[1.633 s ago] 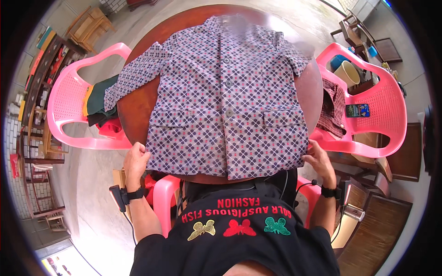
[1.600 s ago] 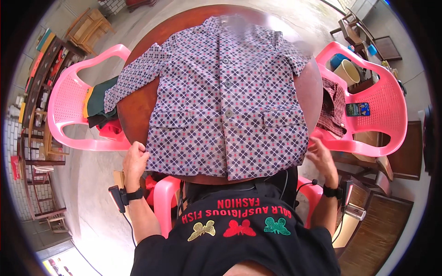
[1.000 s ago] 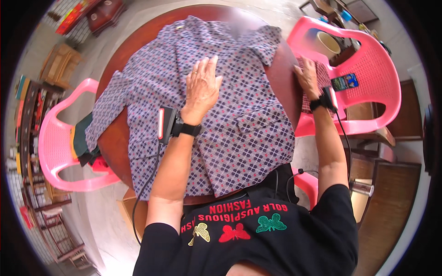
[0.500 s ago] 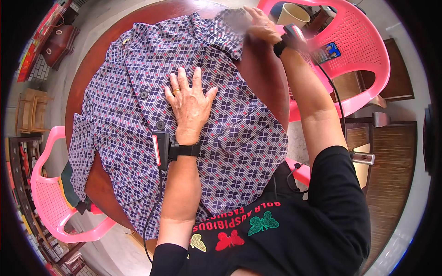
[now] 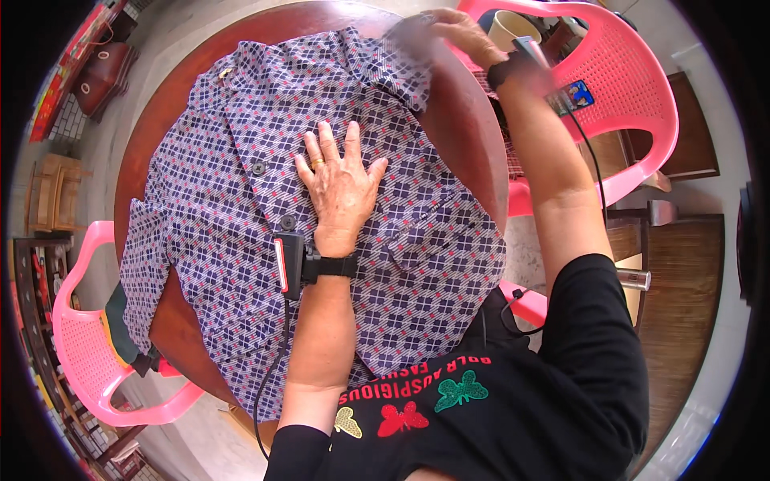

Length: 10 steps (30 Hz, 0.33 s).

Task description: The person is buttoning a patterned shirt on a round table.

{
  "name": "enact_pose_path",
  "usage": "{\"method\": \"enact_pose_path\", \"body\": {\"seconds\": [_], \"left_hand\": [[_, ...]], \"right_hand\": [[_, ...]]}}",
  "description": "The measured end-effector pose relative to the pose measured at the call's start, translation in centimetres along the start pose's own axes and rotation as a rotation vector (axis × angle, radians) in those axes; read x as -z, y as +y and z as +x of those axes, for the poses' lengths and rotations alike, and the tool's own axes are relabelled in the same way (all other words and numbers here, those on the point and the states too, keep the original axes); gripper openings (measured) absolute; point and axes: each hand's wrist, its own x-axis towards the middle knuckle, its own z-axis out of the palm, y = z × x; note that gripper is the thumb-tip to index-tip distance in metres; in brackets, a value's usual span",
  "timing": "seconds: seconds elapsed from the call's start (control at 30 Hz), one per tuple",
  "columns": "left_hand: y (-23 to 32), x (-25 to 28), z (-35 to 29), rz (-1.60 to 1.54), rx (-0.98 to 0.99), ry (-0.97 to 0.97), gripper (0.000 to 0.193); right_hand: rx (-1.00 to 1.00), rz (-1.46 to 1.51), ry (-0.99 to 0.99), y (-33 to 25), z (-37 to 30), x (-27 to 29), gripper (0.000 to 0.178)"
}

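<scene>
A navy, white and red checked shirt (image 5: 313,104) with dark buttons lies spread over a round reddish-brown table (image 5: 468,120). Flat on its front, to the right of the button line, rests my left hand (image 5: 343,188), fingers spread. My right hand (image 5: 465,36) reaches to the far right, at the end of the shirt's sleeve (image 5: 397,68). A blur smears its fingertips and that sleeve end, so I cannot tell whether the fingers grip the cloth. The other sleeve (image 5: 143,272) hangs toward the table's left edge.
A pink plastic chair (image 5: 630,76) stands at the far right, with a cream bucket (image 5: 505,30) beside it. Another pink chair (image 5: 84,345), with dark cloth on it, is at the left. Cables trail from both wrist-worn devices (image 5: 293,264).
My right hand has turned, its fingers now bent down toward the sleeve end. The left hand stays flat on the shirt; it and the cloth appear slightly shifted to the right.
</scene>
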Motion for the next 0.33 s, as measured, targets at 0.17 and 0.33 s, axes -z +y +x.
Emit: {"method": "enact_pose_path", "body": {"seconds": [0.17,0.33], "left_hand": [[0.8,-0.1,0.2,-0.058,-0.002,0.012,0.067],[0.3,0.4,-0.1,-0.084,0.021,0.021,0.066]], "right_hand": [[0.036,0.006,-0.072,-3.2,1.2,4.3,0.006],[0.211,-1.040,-0.048,-9.9,1.7,1.3,0.014]]}}
